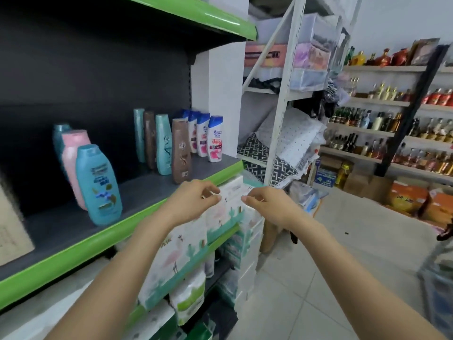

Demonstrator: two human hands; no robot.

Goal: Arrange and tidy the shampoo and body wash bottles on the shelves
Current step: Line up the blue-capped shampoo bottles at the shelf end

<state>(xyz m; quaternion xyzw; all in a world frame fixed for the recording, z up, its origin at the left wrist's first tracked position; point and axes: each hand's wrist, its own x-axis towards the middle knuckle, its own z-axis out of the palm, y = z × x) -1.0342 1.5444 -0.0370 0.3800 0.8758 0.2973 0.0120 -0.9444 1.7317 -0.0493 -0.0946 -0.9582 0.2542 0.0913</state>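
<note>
Between moves, I'd judge — left hand (196,197) and right hand (267,204) hover below the green shelf edge (147,214), fingers loosely curled, holding nothing. Bottles stand upright above that edge, long axes vertical, caps up; brown bottle (181,150) sits nearest. Next: reach up & straighten the rows.

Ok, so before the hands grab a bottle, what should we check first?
1. Left hand free: ok, fingers loosely curled, holding nothing.
2. Right hand free: ok, nothing in it.
3. Hands near the bottles: not ok, both hang in front of the shelf edge, touching no bottle.
4. Bottles upright: ok, the blue bottle, the pink bottle behind it and the brown bottle all stand.
5. Rows neat: not ok, a wide gap separates the left group from the white bottles at the right.
6. Labels facing front: cannot tell, picture blurred.
</note>
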